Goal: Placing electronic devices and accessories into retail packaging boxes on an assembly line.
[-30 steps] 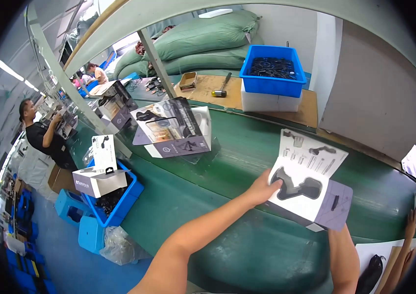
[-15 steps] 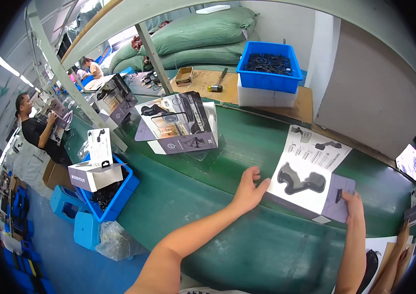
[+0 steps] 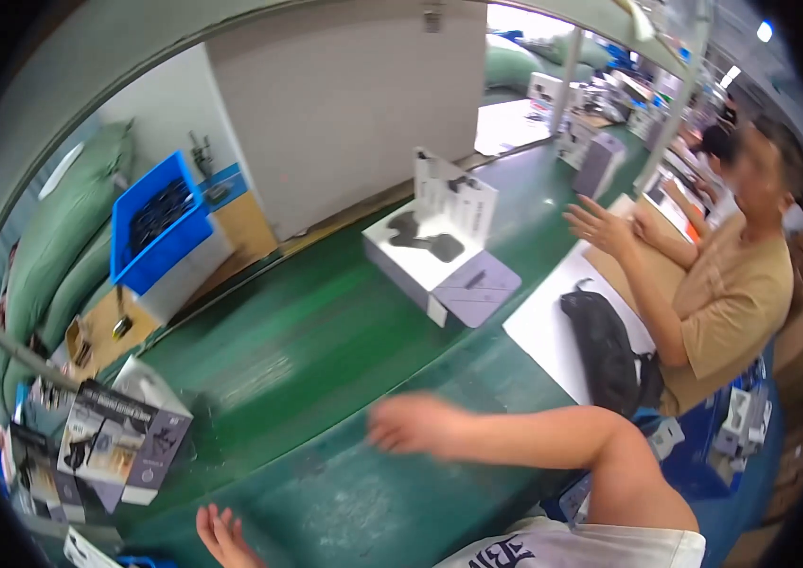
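Note:
My left hand (image 3: 223,537) is at the lower edge, its fingers stretched out and nothing in them. Over the green surface, my right hand (image 3: 420,426) is smeared by motion, so its fingers do not show clearly; no object shows in it. Beyond it an open box (image 3: 401,276) rests on the green conveyor belt (image 3: 259,360). Its printed lid stands up at the back and a grey side flap lies out. A dark mount-shaped form (image 3: 425,239) sits in its white top. Nearest my left hand is another printed open box (image 3: 127,440), apart from the fingers.
A co-worker (image 3: 737,275) sits at the right with hands raised over cardboard. A black bag (image 3: 602,346) lies on a white sheet before them. A blue bin (image 3: 160,222) of dark cables stands at the back left, near green sacks (image 3: 70,227). More boxes (image 3: 598,163) stand farther along.
The view has swung to the right. Both my hands have come off the box with the mount-shaped form, which now stands on the belt by itself. The co-worker has come into view.

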`<state>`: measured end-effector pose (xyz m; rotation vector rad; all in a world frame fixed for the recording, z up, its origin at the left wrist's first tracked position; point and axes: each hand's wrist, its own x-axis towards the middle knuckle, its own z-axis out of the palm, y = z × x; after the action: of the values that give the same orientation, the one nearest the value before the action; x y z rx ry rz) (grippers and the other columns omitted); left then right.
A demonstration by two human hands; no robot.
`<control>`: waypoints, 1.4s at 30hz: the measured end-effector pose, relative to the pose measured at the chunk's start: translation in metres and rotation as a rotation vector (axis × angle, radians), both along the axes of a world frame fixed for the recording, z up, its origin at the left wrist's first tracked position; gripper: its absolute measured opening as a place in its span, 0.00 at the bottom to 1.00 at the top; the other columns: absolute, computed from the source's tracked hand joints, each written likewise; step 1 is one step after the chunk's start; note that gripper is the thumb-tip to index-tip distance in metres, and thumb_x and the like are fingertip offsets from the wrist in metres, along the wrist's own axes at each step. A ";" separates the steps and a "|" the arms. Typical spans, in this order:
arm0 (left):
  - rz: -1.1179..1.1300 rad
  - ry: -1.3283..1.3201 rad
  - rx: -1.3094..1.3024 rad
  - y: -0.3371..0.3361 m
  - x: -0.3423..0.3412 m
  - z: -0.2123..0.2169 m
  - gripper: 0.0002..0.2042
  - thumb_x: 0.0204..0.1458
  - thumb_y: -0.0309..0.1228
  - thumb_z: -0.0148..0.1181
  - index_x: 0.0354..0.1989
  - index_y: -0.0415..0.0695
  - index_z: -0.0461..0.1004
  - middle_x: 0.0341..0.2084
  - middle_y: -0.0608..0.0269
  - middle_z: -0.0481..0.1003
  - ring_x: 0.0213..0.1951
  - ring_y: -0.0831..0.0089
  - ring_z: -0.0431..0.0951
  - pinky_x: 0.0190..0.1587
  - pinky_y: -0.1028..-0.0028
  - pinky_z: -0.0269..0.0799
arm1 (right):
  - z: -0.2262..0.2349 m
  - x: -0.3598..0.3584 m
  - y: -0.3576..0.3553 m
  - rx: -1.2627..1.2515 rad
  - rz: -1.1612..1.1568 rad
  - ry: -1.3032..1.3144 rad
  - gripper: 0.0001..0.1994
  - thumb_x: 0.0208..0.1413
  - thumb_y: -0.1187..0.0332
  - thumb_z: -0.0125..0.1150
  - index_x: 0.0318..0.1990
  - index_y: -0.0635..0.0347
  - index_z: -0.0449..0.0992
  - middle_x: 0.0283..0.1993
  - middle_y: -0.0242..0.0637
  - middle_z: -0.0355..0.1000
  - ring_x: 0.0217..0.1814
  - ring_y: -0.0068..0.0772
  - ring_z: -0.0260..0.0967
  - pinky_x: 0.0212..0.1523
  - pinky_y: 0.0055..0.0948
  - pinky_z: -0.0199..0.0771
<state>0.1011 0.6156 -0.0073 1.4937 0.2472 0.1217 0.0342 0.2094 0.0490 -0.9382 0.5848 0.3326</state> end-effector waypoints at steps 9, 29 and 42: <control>-0.133 -0.092 -0.360 0.032 -0.031 -0.018 0.27 0.66 0.38 0.55 0.69 0.40 0.61 0.66 0.42 0.65 0.59 0.53 0.71 0.61 0.61 0.68 | 0.093 0.237 0.188 -1.058 -0.006 -1.070 0.41 0.38 0.69 0.76 0.59 0.74 0.60 0.54 0.58 0.68 0.53 0.59 0.66 0.56 0.50 0.67; 0.154 -0.337 0.014 0.006 -0.079 0.010 0.16 0.63 0.37 0.56 0.52 0.38 0.73 0.42 0.55 0.78 0.40 0.68 0.76 0.45 0.68 0.74 | 0.051 0.008 0.211 -0.755 0.397 -1.881 0.12 0.56 0.59 0.58 0.39 0.59 0.75 0.32 0.44 0.77 0.31 0.59 0.73 0.34 0.51 0.75; 0.277 -0.271 0.421 0.051 -0.069 0.029 0.11 0.57 0.27 0.62 0.45 0.33 0.77 0.39 0.55 0.80 0.37 0.69 0.76 0.44 0.72 0.73 | 0.017 0.069 0.053 -0.458 0.661 -0.335 0.27 0.60 0.55 0.66 0.55 0.72 0.72 0.44 0.46 0.76 0.42 0.35 0.77 0.39 0.26 0.77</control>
<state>0.0318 0.6667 0.0216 1.8302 0.2155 0.6257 0.1029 0.2619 0.0656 -1.5908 0.0170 0.6295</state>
